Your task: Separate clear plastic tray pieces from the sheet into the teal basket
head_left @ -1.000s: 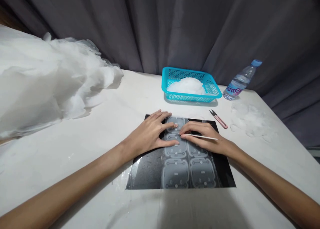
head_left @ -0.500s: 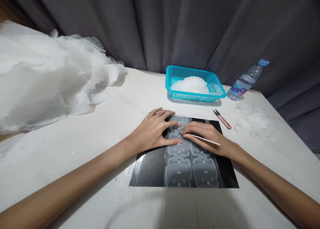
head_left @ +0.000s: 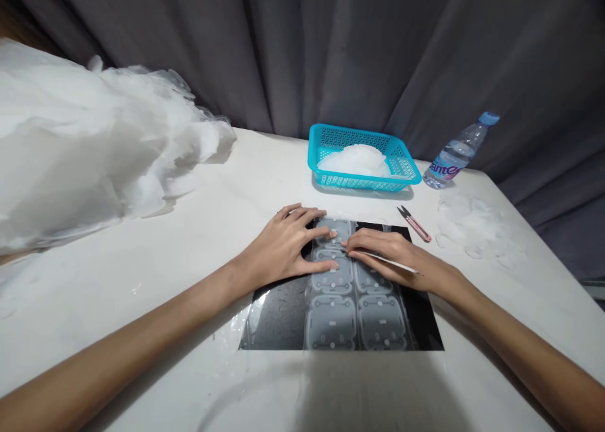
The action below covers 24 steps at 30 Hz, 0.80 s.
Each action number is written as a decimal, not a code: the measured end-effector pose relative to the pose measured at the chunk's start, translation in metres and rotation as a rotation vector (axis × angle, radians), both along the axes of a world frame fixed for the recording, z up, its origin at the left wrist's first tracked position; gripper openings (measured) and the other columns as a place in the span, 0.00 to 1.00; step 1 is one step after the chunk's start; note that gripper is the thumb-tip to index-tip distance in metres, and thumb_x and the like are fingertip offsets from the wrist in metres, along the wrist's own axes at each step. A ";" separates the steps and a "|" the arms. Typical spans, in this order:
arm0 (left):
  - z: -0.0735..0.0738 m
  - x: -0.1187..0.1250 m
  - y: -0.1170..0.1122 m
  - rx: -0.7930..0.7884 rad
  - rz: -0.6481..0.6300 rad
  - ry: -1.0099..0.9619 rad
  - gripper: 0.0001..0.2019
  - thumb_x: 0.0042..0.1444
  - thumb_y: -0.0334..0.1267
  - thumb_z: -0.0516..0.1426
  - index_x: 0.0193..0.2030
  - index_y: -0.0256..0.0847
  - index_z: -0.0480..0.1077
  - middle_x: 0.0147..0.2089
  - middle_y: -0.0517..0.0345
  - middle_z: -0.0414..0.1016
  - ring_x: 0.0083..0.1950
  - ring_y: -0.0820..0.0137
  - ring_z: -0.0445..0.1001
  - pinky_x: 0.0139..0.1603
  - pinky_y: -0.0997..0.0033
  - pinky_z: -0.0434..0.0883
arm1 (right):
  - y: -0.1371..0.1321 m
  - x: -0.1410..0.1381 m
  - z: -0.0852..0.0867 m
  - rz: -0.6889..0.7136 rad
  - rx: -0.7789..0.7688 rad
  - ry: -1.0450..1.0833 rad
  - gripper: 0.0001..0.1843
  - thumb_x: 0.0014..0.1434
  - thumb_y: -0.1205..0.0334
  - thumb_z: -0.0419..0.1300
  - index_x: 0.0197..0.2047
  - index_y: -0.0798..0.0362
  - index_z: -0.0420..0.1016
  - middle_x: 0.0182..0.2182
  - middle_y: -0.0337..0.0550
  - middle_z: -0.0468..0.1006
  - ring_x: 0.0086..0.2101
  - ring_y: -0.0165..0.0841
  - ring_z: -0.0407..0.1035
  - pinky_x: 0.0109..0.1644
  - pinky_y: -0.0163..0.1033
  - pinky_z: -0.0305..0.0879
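Note:
A translucent sheet of moulded rounded panels (head_left: 355, 306) lies on a black mat (head_left: 278, 318) near the table's front edge. My left hand (head_left: 288, 246) rests flat on the sheet's upper left part, fingers spread, thumb pressing a panel. My right hand (head_left: 392, 255) is closed in a pinch on a thin white stick (head_left: 390, 262), its tip at the seam between two panels, just beside my left fingertips.
A turquoise basket (head_left: 401, 164) with white translucent pieces stands behind the mat. Small pink snips (head_left: 414, 223) lie to its right, then a water bottle (head_left: 454, 155) and scattered clear scraps (head_left: 477, 230). A big heap of white plastic film (head_left: 85, 148) fills the table's left.
Both hands stay on the sheet almost unmoved; the stick's tip has shifted slightly along the seam. The view has swung a little.

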State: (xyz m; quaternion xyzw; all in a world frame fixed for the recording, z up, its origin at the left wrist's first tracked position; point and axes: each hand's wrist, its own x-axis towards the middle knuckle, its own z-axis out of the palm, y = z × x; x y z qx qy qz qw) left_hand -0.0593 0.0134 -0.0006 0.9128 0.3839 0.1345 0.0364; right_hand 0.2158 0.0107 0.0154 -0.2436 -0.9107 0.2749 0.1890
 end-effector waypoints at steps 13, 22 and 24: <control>-0.004 -0.002 0.003 -0.022 -0.005 -0.051 0.35 0.62 0.72 0.54 0.61 0.49 0.78 0.71 0.46 0.70 0.69 0.48 0.70 0.74 0.41 0.59 | 0.000 0.005 0.002 -0.054 -0.143 0.051 0.10 0.75 0.61 0.57 0.56 0.49 0.76 0.52 0.47 0.81 0.52 0.38 0.76 0.59 0.44 0.73; -0.004 -0.002 0.001 -0.017 -0.004 -0.048 0.34 0.63 0.72 0.54 0.61 0.48 0.78 0.71 0.46 0.69 0.70 0.48 0.68 0.74 0.42 0.59 | -0.002 0.004 -0.003 -0.030 -0.093 0.056 0.10 0.76 0.61 0.55 0.56 0.49 0.75 0.52 0.49 0.80 0.53 0.39 0.76 0.58 0.46 0.74; -0.003 -0.002 0.001 -0.017 -0.002 -0.042 0.35 0.63 0.72 0.54 0.62 0.48 0.78 0.71 0.46 0.70 0.70 0.47 0.68 0.73 0.42 0.59 | -0.002 0.005 -0.003 -0.013 -0.088 0.055 0.11 0.77 0.62 0.54 0.57 0.49 0.74 0.52 0.49 0.80 0.53 0.39 0.76 0.58 0.47 0.74</control>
